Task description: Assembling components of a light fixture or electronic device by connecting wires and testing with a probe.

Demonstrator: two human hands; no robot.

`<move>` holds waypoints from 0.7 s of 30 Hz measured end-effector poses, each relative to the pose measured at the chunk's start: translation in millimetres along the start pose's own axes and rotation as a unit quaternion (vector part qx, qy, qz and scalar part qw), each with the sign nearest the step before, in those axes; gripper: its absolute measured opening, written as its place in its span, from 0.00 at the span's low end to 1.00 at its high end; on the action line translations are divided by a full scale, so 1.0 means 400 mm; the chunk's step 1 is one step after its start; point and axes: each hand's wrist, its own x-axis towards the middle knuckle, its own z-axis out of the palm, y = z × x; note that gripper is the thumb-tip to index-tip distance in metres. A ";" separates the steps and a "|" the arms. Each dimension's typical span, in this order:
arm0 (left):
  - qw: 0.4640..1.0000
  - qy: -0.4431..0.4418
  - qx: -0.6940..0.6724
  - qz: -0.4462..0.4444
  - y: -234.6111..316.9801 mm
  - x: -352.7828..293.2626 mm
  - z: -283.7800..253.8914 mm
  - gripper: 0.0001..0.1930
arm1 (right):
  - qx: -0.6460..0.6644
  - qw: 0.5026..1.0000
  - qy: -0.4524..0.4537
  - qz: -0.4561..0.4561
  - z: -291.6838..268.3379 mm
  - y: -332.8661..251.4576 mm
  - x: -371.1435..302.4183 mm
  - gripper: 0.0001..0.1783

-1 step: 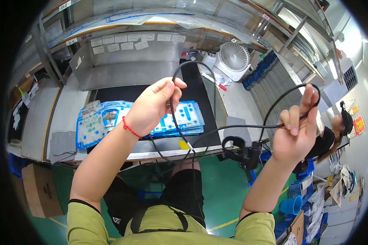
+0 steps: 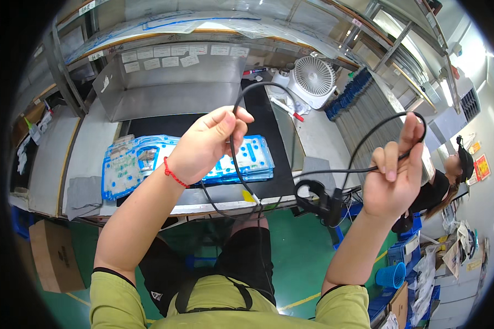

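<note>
My left hand [image 2: 211,140] is closed on a thin black cable [image 2: 263,84] above the workbench, with a red cord around its wrist. From there the cable arches up and over in a loop, and another stretch drops toward my lap. My right hand [image 2: 394,178], raised at the right, pinches a further loop of it. Below that loop hangs a black clamp-like piece [image 2: 330,210] with a ring-shaped part. Flat blue-and-clear panels [image 2: 250,156] lie stacked on the bench behind my left hand, which partly hides them.
A metal box-like guard [image 2: 175,90] with paper labels stands at the back of the bench. Farther right are a white fan [image 2: 314,77], a red-capped marker [image 2: 296,117] and a stack of grey boards [image 2: 370,104]. A person [image 2: 442,186] is at the far right; a cardboard box [image 2: 55,255] sits lower left.
The hanging black clamp-like piece has swung slightly left. My right hand has shifted a little left, and the cable loop between my hands has changed shape. My left hand has barely moved.
</note>
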 end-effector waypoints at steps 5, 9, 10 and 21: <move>0.984 -0.149 0.050 0.081 0.039 -0.002 0.045 0.15 | 0.002 0.996 -0.089 0.031 0.002 0.054 -0.035 0.19; 0.953 -0.170 0.184 0.171 0.099 0.010 0.121 0.12 | -0.088 0.989 -0.109 0.048 0.041 0.072 -0.085 0.18; 0.900 -0.197 0.295 0.252 0.107 0.018 0.139 0.11 | -0.086 0.989 -0.110 0.050 0.066 0.085 -0.091 0.18; 0.905 -0.189 0.359 0.126 0.124 0.036 0.247 0.17 | -0.108 0.984 -0.035 0.136 0.133 0.129 -0.118 0.18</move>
